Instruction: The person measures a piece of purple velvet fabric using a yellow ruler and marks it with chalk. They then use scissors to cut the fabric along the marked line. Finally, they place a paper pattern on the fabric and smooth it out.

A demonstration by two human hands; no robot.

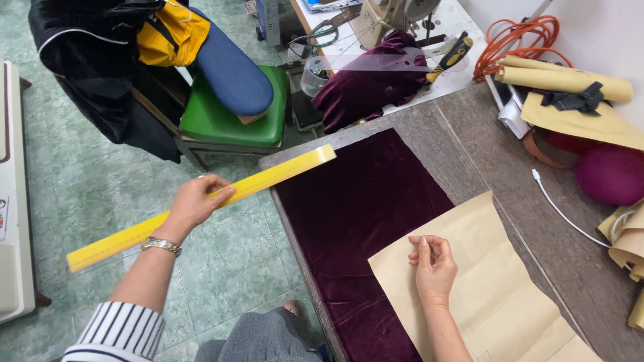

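Note:
My left hand (196, 202) grips a long yellow ruler (268, 179) near its middle and holds it in the air, slanting up to the right above the floor and the table's left corner. My right hand (433, 265) rests on a tan paper pattern (496, 295), fingers curled with the fingertips pinched together; whether something small is between them I cannot tell. The pattern lies partly over a dark purple velvet cloth (362, 208) spread flat on the grey table (469, 141).
At the far end stands a sewing machine (396, 13) with more purple velvet (376, 84) heaped by it. Rolled tan paper (570, 77), an orange cable (516, 37), a white cord (563, 214) and a magenta round thing (614, 174) lie right. A green-seated chair (228, 124) stands left.

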